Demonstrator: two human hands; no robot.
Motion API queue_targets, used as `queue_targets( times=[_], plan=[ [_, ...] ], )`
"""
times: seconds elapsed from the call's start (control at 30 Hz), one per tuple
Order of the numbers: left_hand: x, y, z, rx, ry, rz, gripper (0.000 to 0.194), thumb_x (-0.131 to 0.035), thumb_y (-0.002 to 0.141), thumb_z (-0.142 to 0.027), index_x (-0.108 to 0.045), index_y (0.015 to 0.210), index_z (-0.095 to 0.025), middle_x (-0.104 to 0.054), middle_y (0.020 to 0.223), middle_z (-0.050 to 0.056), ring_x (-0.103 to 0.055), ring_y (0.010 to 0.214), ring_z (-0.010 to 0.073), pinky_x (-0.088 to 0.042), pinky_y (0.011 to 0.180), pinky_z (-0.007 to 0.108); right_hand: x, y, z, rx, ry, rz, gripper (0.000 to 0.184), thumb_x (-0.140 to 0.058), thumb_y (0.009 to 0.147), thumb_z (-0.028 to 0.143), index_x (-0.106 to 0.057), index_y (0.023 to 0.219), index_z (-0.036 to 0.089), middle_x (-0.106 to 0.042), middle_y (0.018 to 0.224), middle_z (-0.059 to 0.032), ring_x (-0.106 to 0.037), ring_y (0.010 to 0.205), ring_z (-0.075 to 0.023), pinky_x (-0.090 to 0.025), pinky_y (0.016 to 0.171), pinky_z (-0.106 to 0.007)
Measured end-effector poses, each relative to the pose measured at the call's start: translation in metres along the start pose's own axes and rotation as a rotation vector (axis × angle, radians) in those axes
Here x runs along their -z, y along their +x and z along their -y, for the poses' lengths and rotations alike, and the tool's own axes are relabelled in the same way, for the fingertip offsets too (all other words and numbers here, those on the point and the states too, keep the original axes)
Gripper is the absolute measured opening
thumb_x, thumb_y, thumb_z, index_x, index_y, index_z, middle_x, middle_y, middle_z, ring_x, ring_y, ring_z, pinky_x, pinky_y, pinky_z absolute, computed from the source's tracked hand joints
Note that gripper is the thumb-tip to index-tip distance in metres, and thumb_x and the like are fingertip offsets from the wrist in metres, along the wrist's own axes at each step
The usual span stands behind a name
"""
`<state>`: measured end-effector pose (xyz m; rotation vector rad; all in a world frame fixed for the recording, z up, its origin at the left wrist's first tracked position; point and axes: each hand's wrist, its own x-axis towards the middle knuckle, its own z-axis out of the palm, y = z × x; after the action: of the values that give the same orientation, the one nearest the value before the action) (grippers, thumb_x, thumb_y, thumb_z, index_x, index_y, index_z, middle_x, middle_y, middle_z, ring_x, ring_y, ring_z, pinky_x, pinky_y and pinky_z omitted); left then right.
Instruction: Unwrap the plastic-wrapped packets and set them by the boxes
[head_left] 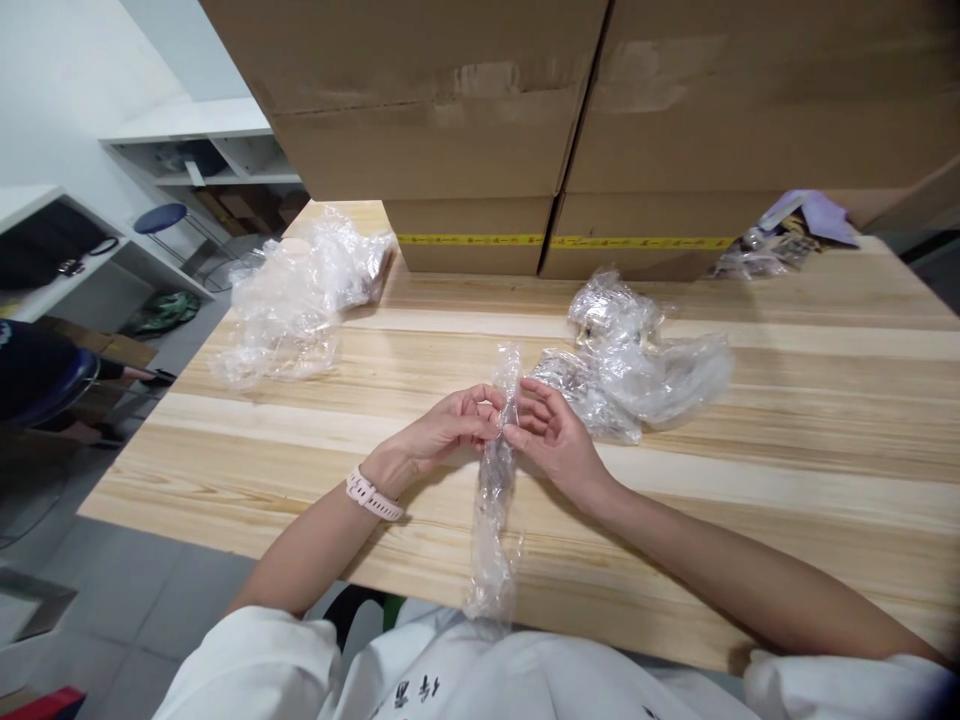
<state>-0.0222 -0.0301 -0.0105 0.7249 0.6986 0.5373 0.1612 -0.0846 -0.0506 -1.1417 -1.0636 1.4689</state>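
Both my hands meet over the middle of the wooden table (787,400). My left hand (450,430) and my right hand (547,435) pinch a long, narrow clear plastic bag (495,490) between their fingertips. The bag stands nearly upright; its lower end hangs over the table's near edge toward my lap, and something small and dark sits inside it. A pale watch band (373,495) is on my left wrist. Just right of my right hand lies a pile of crumpled clear bags (637,360).
Another heap of clear plastic (292,295) lies at the table's far left. Large cardboard boxes (480,120) stand stacked along the back edge. More bagged items and a purple sheet (787,235) sit at the far right. White shelves and a blue stool (161,215) stand left.
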Motion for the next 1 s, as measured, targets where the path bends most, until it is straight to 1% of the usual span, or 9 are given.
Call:
queue_targets(
  times=[0.27, 0.37, 0.47, 0.57, 0.67, 0.77, 0.83, 0.9, 1.0],
  plan=[
    [0.009, 0.005, -0.002, -0.069, -0.072, -0.071, 0.027, -0.077, 0.058, -0.004, -0.064, 0.080, -0.014, -0.056, 0.060, -0.006, -0.043, 0.048, 0.0047, -0.030, 0.048, 0.019, 0.001, -0.001, 0.012, -0.001, 0.061, -0.131, 0.054, -0.084, 0.075, 0.046, -0.059, 0.118, 0.026, -0.063, 0.095, 0.0002, -0.061, 0.081, -0.0151, -0.061, 0.071, -0.033],
    [0.011, 0.007, -0.001, -0.095, -0.087, -0.090, 0.027, -0.077, 0.057, -0.006, -0.065, 0.081, -0.013, -0.056, 0.061, -0.005, -0.042, 0.049, 0.0048, -0.029, 0.050, 0.020, 0.001, -0.001, 0.013, -0.065, 0.033, -0.110, 0.060, -0.084, 0.075, 0.050, -0.058, 0.124, 0.027, -0.067, 0.107, -0.0038, -0.066, 0.095, -0.0191, -0.062, 0.083, -0.040],
    [0.009, 0.007, 0.002, -0.056, -0.076, -0.029, 0.029, -0.078, 0.057, -0.010, -0.066, 0.082, -0.014, -0.057, 0.063, -0.004, -0.043, 0.050, 0.0057, -0.030, 0.051, 0.021, -0.001, -0.002, 0.010, -0.119, 0.053, 0.011, 0.083, -0.090, 0.070, 0.049, -0.049, 0.141, 0.032, -0.066, 0.131, -0.0094, -0.065, 0.117, -0.0236, -0.057, 0.101, -0.047],
    [0.006, 0.007, 0.004, -0.012, -0.047, 0.036, 0.029, -0.078, 0.057, -0.010, -0.066, 0.083, -0.014, -0.060, 0.065, -0.003, -0.043, 0.050, 0.0060, -0.029, 0.051, 0.022, -0.003, -0.004, 0.009, -0.147, 0.112, 0.066, 0.090, -0.092, 0.068, 0.048, -0.047, 0.145, 0.032, -0.067, 0.130, -0.0087, -0.067, 0.114, -0.0224, -0.054, 0.105, -0.048],
    [0.008, 0.006, 0.002, -0.039, -0.046, 0.031, 0.025, -0.077, 0.058, -0.008, -0.065, 0.080, -0.015, -0.057, 0.063, -0.004, -0.042, 0.050, 0.0060, -0.029, 0.051, 0.022, -0.003, -0.005, 0.010, -0.154, 0.149, -0.009, 0.072, -0.092, 0.069, 0.048, -0.059, 0.131, 0.029, -0.071, 0.118, -0.0056, -0.069, 0.105, -0.0197, -0.056, 0.100, -0.043],
    [0.010, 0.006, -0.001, -0.070, -0.063, -0.023, 0.025, -0.078, 0.059, -0.008, -0.065, 0.079, -0.015, -0.055, 0.061, -0.005, -0.042, 0.050, 0.0058, -0.032, 0.052, 0.021, -0.001, -0.003, 0.014, -0.143, 0.155, -0.085, 0.047, -0.089, 0.071, 0.052, -0.067, 0.100, 0.023, -0.071, 0.096, -0.0017, -0.069, 0.086, -0.0157, -0.061, 0.081, -0.035],
    [0.011, 0.005, -0.002, -0.077, -0.068, -0.052, 0.026, -0.079, 0.058, -0.008, -0.066, 0.079, -0.014, -0.057, 0.062, -0.005, -0.044, 0.051, 0.0060, -0.034, 0.053, 0.021, 0.001, -0.002, 0.018, -0.131, 0.138, -0.099, 0.044, -0.088, 0.071, 0.056, -0.064, 0.085, 0.021, -0.068, 0.083, 0.0001, -0.065, 0.074, -0.0135, -0.060, 0.070, -0.031],
    [0.013, 0.005, -0.005, -0.096, -0.087, -0.088, 0.026, -0.079, 0.058, -0.009, -0.066, 0.079, -0.013, -0.059, 0.064, -0.004, -0.047, 0.052, 0.0066, -0.036, 0.053, 0.020, 0.003, 0.000, 0.023, -0.110, 0.130, -0.125, 0.046, -0.087, 0.071, 0.058, -0.063, 0.083, 0.021, -0.070, 0.084, -0.0003, -0.066, 0.073, -0.0140, -0.060, 0.065, -0.030],
    [0.019, 0.005, -0.009, -0.145, -0.137, -0.177, 0.028, -0.078, 0.060, -0.007, -0.065, 0.083, -0.014, -0.057, 0.063, -0.005, -0.046, 0.051, 0.0056, -0.034, 0.050, 0.019, 0.008, 0.001, 0.029, -0.059, 0.129, -0.204, 0.049, -0.086, 0.071, 0.061, -0.060, 0.086, 0.023, -0.076, 0.103, -0.0036, -0.071, 0.082, -0.0168, -0.061, 0.064, -0.030]
  ],
)
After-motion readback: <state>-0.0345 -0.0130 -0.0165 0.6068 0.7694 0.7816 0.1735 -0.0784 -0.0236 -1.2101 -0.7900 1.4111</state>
